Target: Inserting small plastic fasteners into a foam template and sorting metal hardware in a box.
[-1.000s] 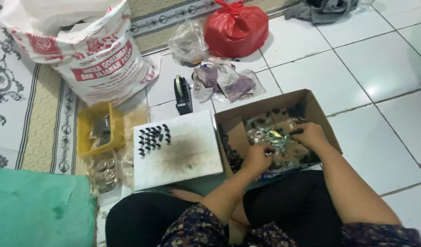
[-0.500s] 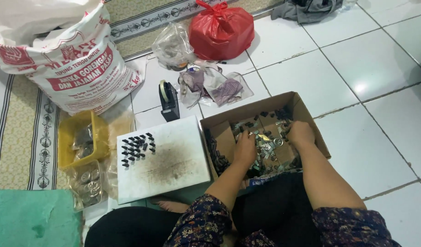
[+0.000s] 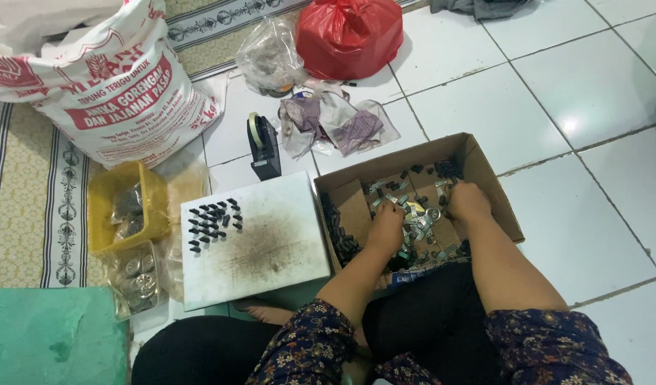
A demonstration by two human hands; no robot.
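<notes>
At the near edge of the tiled floor (image 3: 570,93), two patterned sleeves (image 3: 306,346) over dark trousers, forearms reaching forward. Just beyond, an open cardboard box (image 3: 485,178), both hands down inside it among small metal clips (image 3: 417,221) and black parts (image 3: 340,239). Left hand (image 3: 385,227) knuckles-up, fingers curled into the heap near the box's middle; right hand (image 3: 468,202) likewise curled toward the far right wall (what either pinches, cannot tell, fingertips buried). Left of the box and touching it, a white board (image 3: 271,249) with rows of black pieces (image 3: 212,221) at its far left corner. Farther left, a yellow tub (image 3: 103,214) and a clear bag of round lids (image 3: 139,281). Beyond the board, a black tape dispenser (image 3: 264,146); farther still, crumpled clear bags (image 3: 342,125), a red plastic bag (image 3: 349,32), and a large printed sack (image 3: 93,78).
</notes>
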